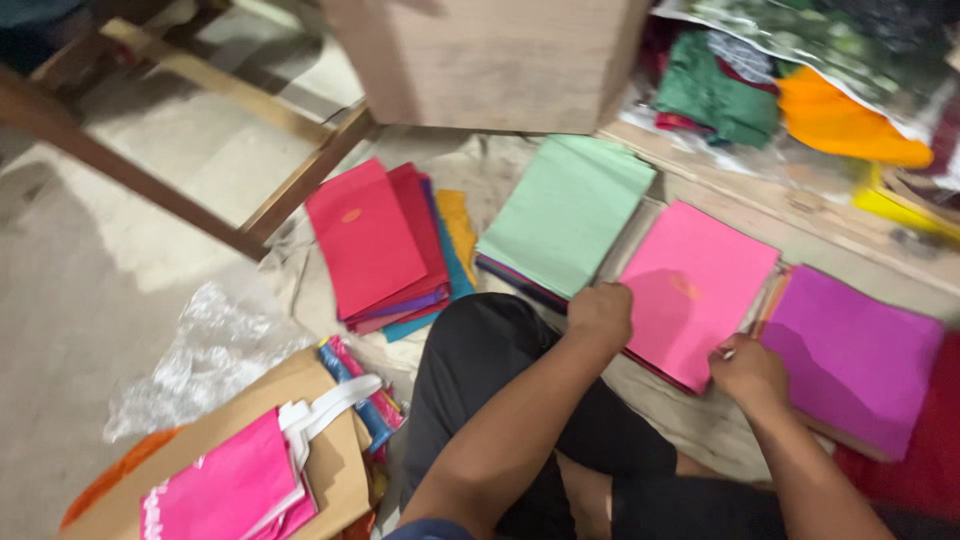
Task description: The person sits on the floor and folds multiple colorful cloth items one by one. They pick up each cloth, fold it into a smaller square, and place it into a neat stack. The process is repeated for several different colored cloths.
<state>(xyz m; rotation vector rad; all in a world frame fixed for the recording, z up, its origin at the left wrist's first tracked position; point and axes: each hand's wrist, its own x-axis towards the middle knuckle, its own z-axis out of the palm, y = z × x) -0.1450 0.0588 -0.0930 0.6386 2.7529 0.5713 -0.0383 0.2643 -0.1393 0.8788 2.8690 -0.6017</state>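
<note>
I sit on the floor with several stacks of coloured flat bags before me. My left hand (601,312) is closed at the near-left corner of the pink stack (695,285) and touches its edge. My right hand (748,372) pinches the near-right corner of that pink stack, between it and the purple stack (855,355). A light green stack (565,210) lies to the left of the pink one. Further left a red-topped stack (365,235) rests on purple, blue and yellow ones.
A wooden box (490,60) stands behind the stacks. Wooden frame legs (300,180) cross the far left floor. A brown carton (320,440) with pink and white bags sits near left beside crumpled clear plastic (205,350). Green and orange cloth (780,100) is piled far right.
</note>
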